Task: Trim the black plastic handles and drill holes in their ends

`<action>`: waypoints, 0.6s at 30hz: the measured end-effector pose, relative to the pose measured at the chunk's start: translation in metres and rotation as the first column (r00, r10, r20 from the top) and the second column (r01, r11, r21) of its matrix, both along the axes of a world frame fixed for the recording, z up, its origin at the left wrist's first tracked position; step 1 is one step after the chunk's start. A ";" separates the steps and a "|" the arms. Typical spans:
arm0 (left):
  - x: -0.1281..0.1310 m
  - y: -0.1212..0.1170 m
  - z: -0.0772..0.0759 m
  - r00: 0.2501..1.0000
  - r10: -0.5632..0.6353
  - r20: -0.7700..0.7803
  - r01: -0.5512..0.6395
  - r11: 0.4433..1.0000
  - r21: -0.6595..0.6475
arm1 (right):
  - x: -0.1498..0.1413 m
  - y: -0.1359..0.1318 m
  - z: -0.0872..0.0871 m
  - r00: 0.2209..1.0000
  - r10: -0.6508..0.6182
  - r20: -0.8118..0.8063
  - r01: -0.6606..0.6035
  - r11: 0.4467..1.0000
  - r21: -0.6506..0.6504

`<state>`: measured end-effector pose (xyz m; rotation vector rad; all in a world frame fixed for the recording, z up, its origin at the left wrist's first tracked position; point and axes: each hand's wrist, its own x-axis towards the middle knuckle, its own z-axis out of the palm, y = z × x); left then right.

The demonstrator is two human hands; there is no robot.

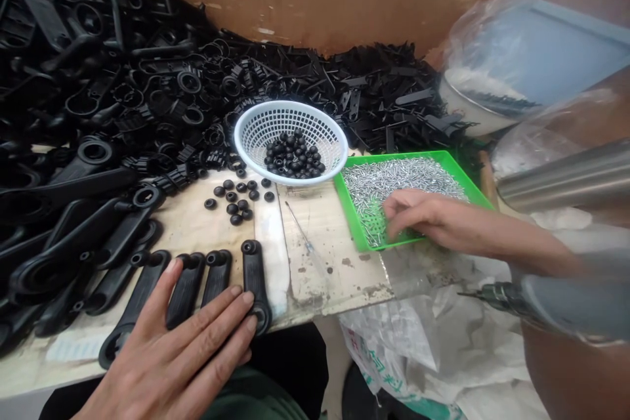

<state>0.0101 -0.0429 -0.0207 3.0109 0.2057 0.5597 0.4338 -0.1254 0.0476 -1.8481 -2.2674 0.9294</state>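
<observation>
My left hand (180, 348), fingers spread, lies over a row of black plastic arms at the table's front edge. Its fingertips touch the rightmost arm (254, 282), while another arm (216, 275) and several more stand beside it under or near the fingers. Over on the right, my right hand (418, 213) reaches into a green tray (465, 174) full of small silvery screw-like pieces (394, 177). Its thumb and fingers are curled together among these pieces; whatever they pinch is hidden. Small black round caps (236, 200) are scattered behind the row of arms.
A pale blue basket (290, 111) holds more round caps. A thin screwdriver-like tool (302, 233) lies mid-table. Black parts (123, 79) pile up at the left and back. A power screwdriver (502, 295) hangs, blurred, below my right forearm, near white sacks (443, 348).
</observation>
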 end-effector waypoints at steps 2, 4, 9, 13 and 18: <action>0.001 0.000 0.001 1.000 -0.005 -0.003 0.005 1.000 -0.010 | 0.005 0.001 -0.002 0.994 -0.084 0.073 0.077 0.993 0.089; 0.001 0.000 0.002 1.000 -0.005 0.008 0.005 1.000 -0.015 | 0.004 0.003 -0.003 0.993 -0.111 0.051 0.102 0.984 0.146; 0.001 -0.001 0.001 1.000 0.008 0.030 -0.007 1.000 -0.028 | -0.017 0.010 -0.002 0.991 0.035 -0.130 -0.033 0.999 0.013; 0.002 -0.001 0.003 1.000 0.015 0.011 -0.015 1.000 -0.015 | -0.004 0.004 -0.002 1.000 -0.028 0.002 0.027 0.995 0.098; 0.001 -0.001 0.000 0.999 0.011 0.035 -0.010 1.000 -0.016 | -0.007 0.002 0.000 0.999 -0.037 -0.004 0.037 0.992 0.119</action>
